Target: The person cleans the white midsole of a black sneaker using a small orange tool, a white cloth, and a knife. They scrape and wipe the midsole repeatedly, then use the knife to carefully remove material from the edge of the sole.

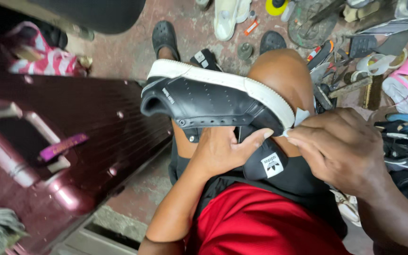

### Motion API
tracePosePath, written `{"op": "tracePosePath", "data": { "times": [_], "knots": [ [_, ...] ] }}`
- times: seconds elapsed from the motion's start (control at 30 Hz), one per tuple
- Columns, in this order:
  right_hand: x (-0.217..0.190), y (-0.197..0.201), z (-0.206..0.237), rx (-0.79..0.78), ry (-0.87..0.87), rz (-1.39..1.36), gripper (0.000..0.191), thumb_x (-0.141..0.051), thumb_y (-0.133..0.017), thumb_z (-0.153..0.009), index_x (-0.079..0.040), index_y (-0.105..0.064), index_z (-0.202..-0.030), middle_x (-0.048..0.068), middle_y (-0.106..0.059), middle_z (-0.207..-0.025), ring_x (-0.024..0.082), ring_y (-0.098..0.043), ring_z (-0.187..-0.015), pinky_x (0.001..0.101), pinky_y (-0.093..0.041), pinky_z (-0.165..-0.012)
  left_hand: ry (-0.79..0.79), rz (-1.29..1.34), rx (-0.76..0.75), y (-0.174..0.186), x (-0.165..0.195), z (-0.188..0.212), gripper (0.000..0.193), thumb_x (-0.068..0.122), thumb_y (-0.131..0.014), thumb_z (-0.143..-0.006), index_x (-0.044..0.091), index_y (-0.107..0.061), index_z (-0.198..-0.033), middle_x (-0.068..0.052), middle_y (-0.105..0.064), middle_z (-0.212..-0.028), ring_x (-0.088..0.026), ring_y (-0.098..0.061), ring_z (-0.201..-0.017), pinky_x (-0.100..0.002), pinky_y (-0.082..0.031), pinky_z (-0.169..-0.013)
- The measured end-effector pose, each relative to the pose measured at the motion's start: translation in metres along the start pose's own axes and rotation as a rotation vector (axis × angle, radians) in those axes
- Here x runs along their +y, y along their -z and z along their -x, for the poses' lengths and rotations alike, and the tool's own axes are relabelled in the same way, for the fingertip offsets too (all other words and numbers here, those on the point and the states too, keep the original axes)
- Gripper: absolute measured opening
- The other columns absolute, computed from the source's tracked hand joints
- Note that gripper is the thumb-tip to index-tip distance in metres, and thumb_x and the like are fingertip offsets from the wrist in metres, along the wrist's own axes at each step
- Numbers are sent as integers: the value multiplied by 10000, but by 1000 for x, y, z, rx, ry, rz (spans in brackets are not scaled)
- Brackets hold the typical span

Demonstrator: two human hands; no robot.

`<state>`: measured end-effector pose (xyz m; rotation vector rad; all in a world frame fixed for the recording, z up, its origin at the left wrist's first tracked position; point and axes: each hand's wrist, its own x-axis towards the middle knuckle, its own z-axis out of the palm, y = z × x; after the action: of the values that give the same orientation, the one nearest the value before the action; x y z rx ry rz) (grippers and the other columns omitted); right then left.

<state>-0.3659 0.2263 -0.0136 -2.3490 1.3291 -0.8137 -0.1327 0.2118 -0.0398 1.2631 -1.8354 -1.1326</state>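
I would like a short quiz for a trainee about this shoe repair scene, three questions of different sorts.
1. True or false: the black sneaker rests on the person's knee.
2. Which hand supports the sneaker from underneath? A) left hand B) right hand
3. Fill in: the sneaker's sole is ____ in colour.

Key: 1 true; 2 A; 3 white. The right hand pinches at the toe end of the sole.

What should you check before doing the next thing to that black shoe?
1. Black shoe rests steady on the knee: ok.
2. Left hand supports it from below, thumb on the toe: ok.
3. Right hand pinches at the white sole edge: ok.
4. What the small white bit at the fingertips is: cannot tell.
5. Sole edge firmly stuck at the toe: cannot tell.
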Motion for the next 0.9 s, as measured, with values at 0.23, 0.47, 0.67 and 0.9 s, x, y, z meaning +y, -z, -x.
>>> {"op": "tracePosePath", "data": {
  "times": [0.23, 0.47, 0.67, 0.9],
  "knots": [
    [11, -10, -3, 114, -22, -45, 193, -66, -863, -879, -73, -741, -1028, 83, -695, -998, 281, -657, -911, 404, -507, -773, -11, -37, -25, -9, 12, -11, 315, 251, -798, -885, 73, -696, -1124, -143, -725, -1098, -354, -694, -1051, -405, -538, -930],
    [20, -3, 33, 95, 6, -86, 164, -31, -817, -825, -51, -730, -962, 101, -687, -943, 283, -673, -826, 398, -524, -728, 35, 126, -60, -6, 18, -23, 275, 179, -781, -911, 58, -693, -1143, -112, -755, -1085, -252, -748, -1015, -346, -551, -943],
    [30, -5, 26, 312, -76, -81, 195, -4, -841, -910, -47, -709, -1047, 106, -679, -988, 261, -669, -804, 362, -516, -681, 272, 48, -158, -14, 33, -37, 269, 196, -791, -871, 58, -733, -1094, -98, -767, -949, -225, -690, -807, -332, -531, -772],
    [28, -11, 38, 245, 13, -51, 186, 0, -829, -842, -64, -722, -980, 104, -688, -930, 291, -677, -817, 392, -527, -712, 167, 312, -133, -14, 26, -41, 218, 150, -747, -946, 9, -704, -1106, -44, -748, -1016, -93, -663, -933, -296, -550, -880]
  ]
}}
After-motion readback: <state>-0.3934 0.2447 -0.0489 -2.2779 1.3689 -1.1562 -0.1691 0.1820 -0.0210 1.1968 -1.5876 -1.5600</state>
